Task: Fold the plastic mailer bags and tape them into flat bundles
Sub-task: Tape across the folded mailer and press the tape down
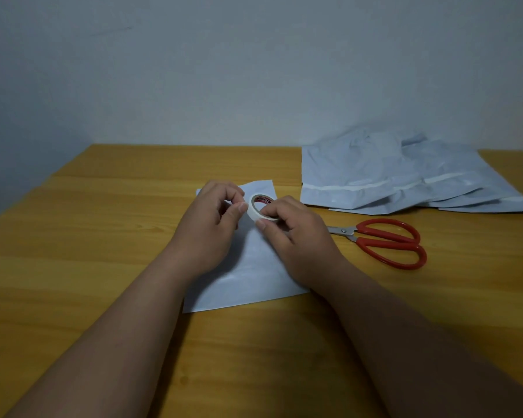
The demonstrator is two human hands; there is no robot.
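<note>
- Head view: folded bag, pale blue-white, smooth, lies flat mid-table under both hands.
- Right hand grips white tape roll, red label inside core, thumb and fingers curled round it.
- Left hand pinches at roll's edge, thumb against forefinger.
- Loose bags piled far right; red scissors near them.

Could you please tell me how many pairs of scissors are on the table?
1: the red-handled metal scissors lie on the wooden table, right of the right hand, in front of the pile of pale plastic mailer bags.
</note>
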